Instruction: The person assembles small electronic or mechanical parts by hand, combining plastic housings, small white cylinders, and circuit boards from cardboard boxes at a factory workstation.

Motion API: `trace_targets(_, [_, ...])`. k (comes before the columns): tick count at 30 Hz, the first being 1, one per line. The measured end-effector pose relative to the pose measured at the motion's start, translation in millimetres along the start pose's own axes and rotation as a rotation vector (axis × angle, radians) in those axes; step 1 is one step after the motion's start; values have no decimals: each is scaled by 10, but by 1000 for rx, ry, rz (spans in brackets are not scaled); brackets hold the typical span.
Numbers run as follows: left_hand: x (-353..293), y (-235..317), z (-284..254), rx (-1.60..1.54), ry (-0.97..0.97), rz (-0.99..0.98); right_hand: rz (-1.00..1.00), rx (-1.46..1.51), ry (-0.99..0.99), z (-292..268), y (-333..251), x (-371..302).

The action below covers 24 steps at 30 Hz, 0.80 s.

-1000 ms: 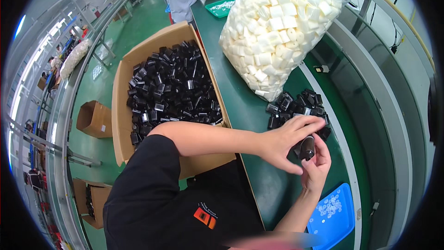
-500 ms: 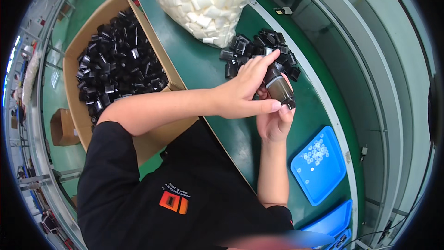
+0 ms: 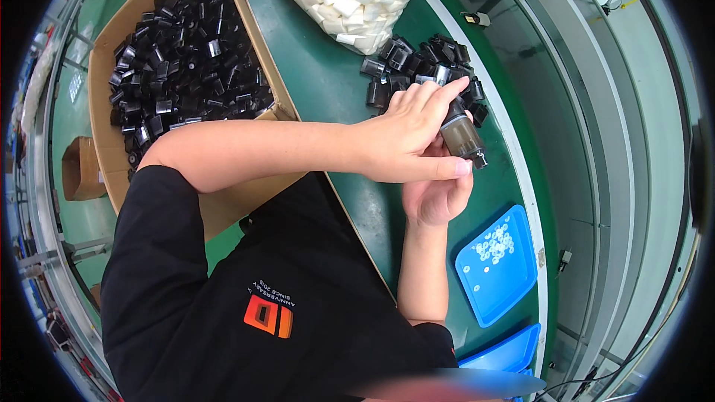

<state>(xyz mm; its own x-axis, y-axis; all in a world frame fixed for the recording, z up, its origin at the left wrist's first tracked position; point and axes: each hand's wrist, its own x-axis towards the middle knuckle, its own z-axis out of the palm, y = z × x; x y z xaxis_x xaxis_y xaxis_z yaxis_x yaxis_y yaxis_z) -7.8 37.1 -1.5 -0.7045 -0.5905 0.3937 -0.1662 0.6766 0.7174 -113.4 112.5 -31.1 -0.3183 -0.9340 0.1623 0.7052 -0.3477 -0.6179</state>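
Note:
Both my hands are closed around a smoky, see-through cylinder (image 3: 460,136) with a light band and a dark tip at its lower end. My left hand (image 3: 395,134) reaches in from the left, its thumb near the tip and its fingers over the upper part. From below, my right hand (image 3: 438,197) grips the same cylinder with its thumb and fingers near the tip; its other fingers are partly hidden. Just beyond the hands lies a pile of glossy black plastic cups (image 3: 406,59), partly covered by my left fingers.
A cardboard box (image 3: 223,212) full of black plastic parts stands at the left. At the back of the green table (image 3: 357,212) sits a clear bag of white foam blocks (image 3: 350,4). A blue tray (image 3: 488,311) with small white rings (image 3: 500,240) lies right, another blue tray (image 3: 510,350) nearer.
The whole view has shifted slightly. Both hands still hold the cylinder, which has turned a little, and the left fingers sit slightly differently over it.

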Motion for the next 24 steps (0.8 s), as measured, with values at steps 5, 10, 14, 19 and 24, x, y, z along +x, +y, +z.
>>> trace_targets(5, [6, 36, -22, -50, 16, 35, -11, -134, -178, -198, -44, 32])
trace_targets(10, [2, -4, -22, -52, 38, 64, -42, -22, -74, -56, -10, 20])
trace_targets(14, [25, 10, -22, -14, 33, 86, -70, -25, -92, -61, -36, 24])
trace_targets(19, [55, 60, -51, 46, 47, 63, 5, 76, -107, -157, -54, 102])
trace_targets(24, [-13, 79, -121, 169, 129, 189, 145, 203, -265, -276, -153, 160])
